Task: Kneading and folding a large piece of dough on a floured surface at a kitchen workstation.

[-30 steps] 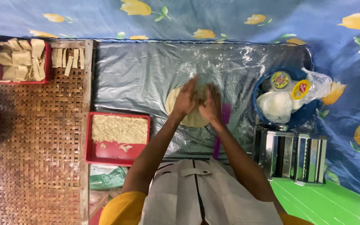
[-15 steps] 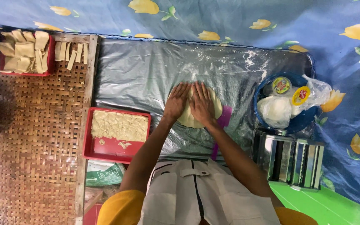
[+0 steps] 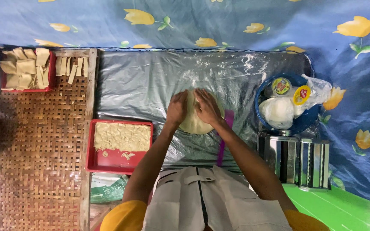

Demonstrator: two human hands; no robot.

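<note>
- head view looks straight down on a person kneeling at a sheet of grey plastic [image 3: 142, 85] dusted with flour, laid over a blue cloth with yellow flowers [image 3: 236, 25].
- left hand [image 3: 177, 109] lies palm down on the left edge of a flat round of pale dough [image 3: 193, 124], fingers held together and stretched forward.
- right hand [image 3: 206, 107] lies palm down on the same dough just beside the left one, fingers slightly fanned; neither hand pinches or grips anything.
- dough rests on the plastic sheet near its middle, mostly covered by both hands, its lower rim showing below the wrists.
- a purple strip [image 3: 224, 139] lies on the sheet under the right forearm, touching the dough's right side.
- a red tray [image 3: 116, 160] with a layer of pale cut dough sits left of the left forearm, well apart from the hands.
- a second red tray [image 3: 4, 83] of folded dough pieces stands at far left on a woven mat [image 3: 35, 149], with loose dough strips [image 3: 71, 68] beside it.
- a blue bowl [image 3: 260, 111] holding bagged white flour and two small lidded tubs sits to the right of the hands.
- a metal pasta roller [image 3: 294, 160] stands just below that bowl.
</note>
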